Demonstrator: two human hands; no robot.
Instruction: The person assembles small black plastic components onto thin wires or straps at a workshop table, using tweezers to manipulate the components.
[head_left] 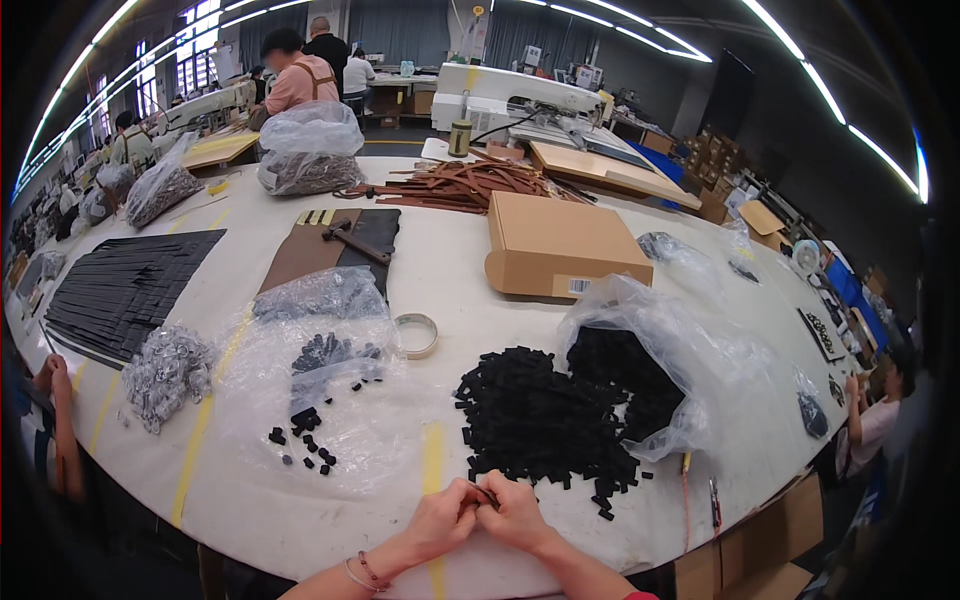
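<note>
My left hand [442, 518] and my right hand [514, 514] meet at the near edge of the table, fingertips pinched together. Between them shows a sliver of a small dark piece [487, 494], mostly hidden by the fingers, so its kind is unclear. Just beyond my hands lies a large heap of small black rectangular pieces [535, 415]. More of them spill from a clear plastic bag [700, 395] on its right. To the left, another clear bag [345, 300] lies flat, with small black chunky pieces [305, 440] inside and scattered in front of it.
A closed cardboard box [565, 245] and a tape roll [416, 336] lie beyond. Brown straps [465, 185], black strips [130, 290], metal rings [165, 370] and a hammer [355, 240] are spread about. A snips-like tool [715, 503] lies right. Co-workers sit at both sides.
</note>
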